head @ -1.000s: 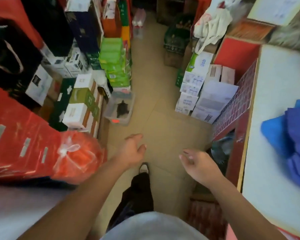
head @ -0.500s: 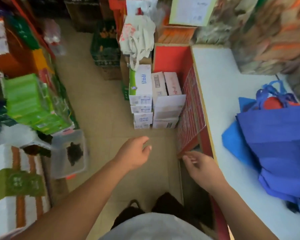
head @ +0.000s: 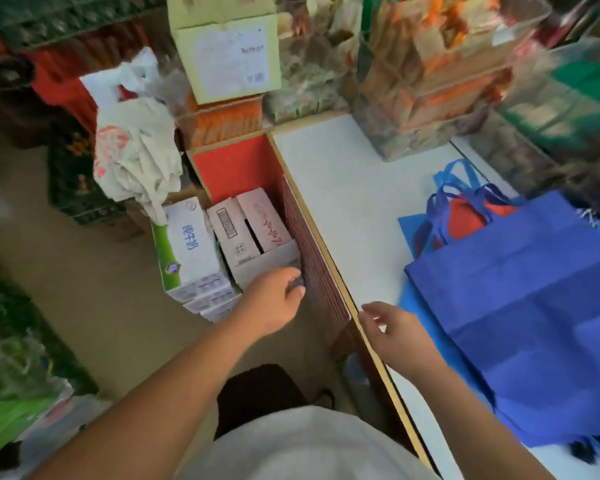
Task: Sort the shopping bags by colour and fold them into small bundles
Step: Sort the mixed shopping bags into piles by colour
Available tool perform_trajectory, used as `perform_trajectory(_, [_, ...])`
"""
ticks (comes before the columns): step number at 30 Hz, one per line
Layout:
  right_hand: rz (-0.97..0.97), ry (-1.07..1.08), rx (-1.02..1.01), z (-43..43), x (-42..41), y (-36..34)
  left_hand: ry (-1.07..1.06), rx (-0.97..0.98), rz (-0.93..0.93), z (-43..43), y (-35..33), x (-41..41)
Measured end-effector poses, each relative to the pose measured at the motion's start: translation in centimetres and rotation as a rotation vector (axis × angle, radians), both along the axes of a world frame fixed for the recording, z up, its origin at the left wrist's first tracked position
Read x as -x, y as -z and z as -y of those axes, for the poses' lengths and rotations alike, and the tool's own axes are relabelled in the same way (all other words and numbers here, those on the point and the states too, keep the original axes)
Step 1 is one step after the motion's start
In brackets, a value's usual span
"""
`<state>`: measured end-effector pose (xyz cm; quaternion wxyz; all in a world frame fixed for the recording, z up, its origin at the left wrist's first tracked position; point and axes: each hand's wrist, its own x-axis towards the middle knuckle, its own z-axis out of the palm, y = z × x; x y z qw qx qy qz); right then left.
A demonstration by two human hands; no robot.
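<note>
White surface (head: 343, 188) with a wooden edge runs along the right side of a narrow shop aisle, and its side is covered by a red patterned panel (head: 312, 265). On the right part of the surface lies a large blue bag (head: 520, 306), spread flat, with a lighter blue bag (head: 407, 306) showing under its left edge. Behind them a red bag (head: 465, 216) is partly visible between upright blue handles (head: 444, 195).

The right hand (head: 395, 330) is above the edge of the surface, its fingers loosely bent and holding nothing. It is just beside the corner of the lighter blue bag; whether it touches, I cannot tell. The left hand (head: 274, 299) is over the floor (head: 84, 289), also relaxed and without anything in it, close to the corner of an open cardboard box (head: 253, 233). The red panel and the wooden edge stand between the two hands.

Next to this box there is a stack of milk cartons (head: 187, 244), and above them hang crumpled white plastic bags (head: 136, 150). At the far end of the surface stand blurred packets of snacks (head: 423, 81) and a pale box with a label (head: 229, 46).
</note>
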<state>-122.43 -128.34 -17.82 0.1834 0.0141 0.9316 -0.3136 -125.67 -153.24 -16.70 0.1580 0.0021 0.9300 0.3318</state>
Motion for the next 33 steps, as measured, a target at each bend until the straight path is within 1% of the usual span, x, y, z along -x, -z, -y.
perform_trajectory(5, [0.051,0.167,0.032,-2.3,5.3,1.9,0.117,0.006,0.023,-1.8,0.6,9.4])
perform_trajectory(8, [0.068,0.304,0.068,-3.5,7.9,3.1,0.202,-0.009,0.055,-3.7,1.7,14.9])
perform_trajectory(11, [0.086,0.498,0.13,-4.6,10.0,3.8,0.377,0.033,0.087,-7.1,3.1,19.7])
perform_trajectory(13, [0.062,0.62,0.156,-5.7,11.2,4.2,0.504,0.042,0.085,-10.1,3.2,22.1])
perform_trajectory(17, [0.054,0.83,0.199,-7.3,11.5,4.6,0.758,0.067,0.121,-16.2,4.2,23.5])
perform_trajectory(20, [0.024,0.946,0.123,-8.1,8.9,5.6,0.864,0.061,0.219,-19.3,5.8,21.7])
perform_trajectory(22, [0.02,1.01,0.034,-9.0,6.8,6.7,0.875,0.06,0.281,-21.2,6.9,21.0])
perform_trajectory(24, [0.094,1.064,-0.004,-9.9,4.8,7.7,0.823,0.039,0.307,-23.4,8.2,21.0])
perform_trajectory(26, [0.202,1.056,0.046,-10.5,3.2,8.4,0.715,-0.004,0.334,-25.7,9.5,21.1])
perform_trajectory(28, [0.243,1.028,0.1,-11.1,2.1,8.8,0.628,-0.021,0.343,-27.7,10.4,20.4])
perform_trajectory(30, [0.192,1.057,0.122,-11.8,1.2,8.8,0.623,-0.039,0.295,-29.0,10.3,18.7])
perform_trajectory(31, [0.126,1.096,0.097,-12.1,0.7,8.7,0.624,-0.093,0.278,-29.2,9.9,17.8])
perform_trajectory(32, [0.032,1.153,0.03,-12.4,0.3,8.4,0.626,-0.151,0.263,-29.3,9.3,17.2])
perform_trajectory(33, [-0.065,1.219,-0.082,-12.8,-0.2,8.3,0.616,-0.205,0.246,-29.3,8.6,16.9])
